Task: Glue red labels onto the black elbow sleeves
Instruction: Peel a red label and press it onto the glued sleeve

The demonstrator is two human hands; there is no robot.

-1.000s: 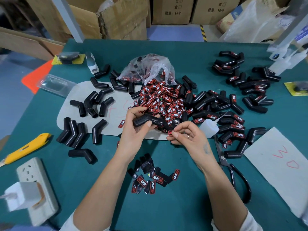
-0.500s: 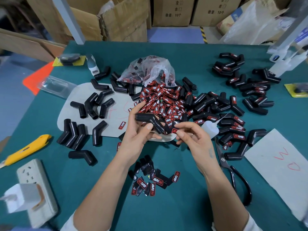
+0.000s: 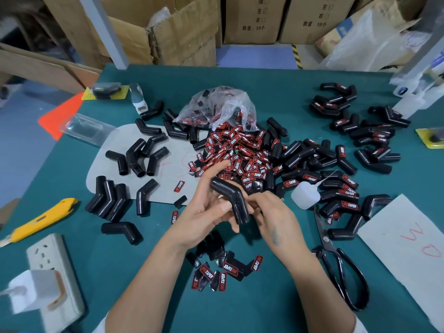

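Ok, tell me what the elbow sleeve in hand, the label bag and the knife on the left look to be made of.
Elbow sleeve: looks like black rubber or soft plastic, semi-gloss, with soft highlights along its bend.
Label bag: thin clear plastic film, crinkled, glossy, contents showing through.
Utility knife: yellow body, probably hard moulded plastic, smooth with an even sheen; the blade end is too blurred to judge.
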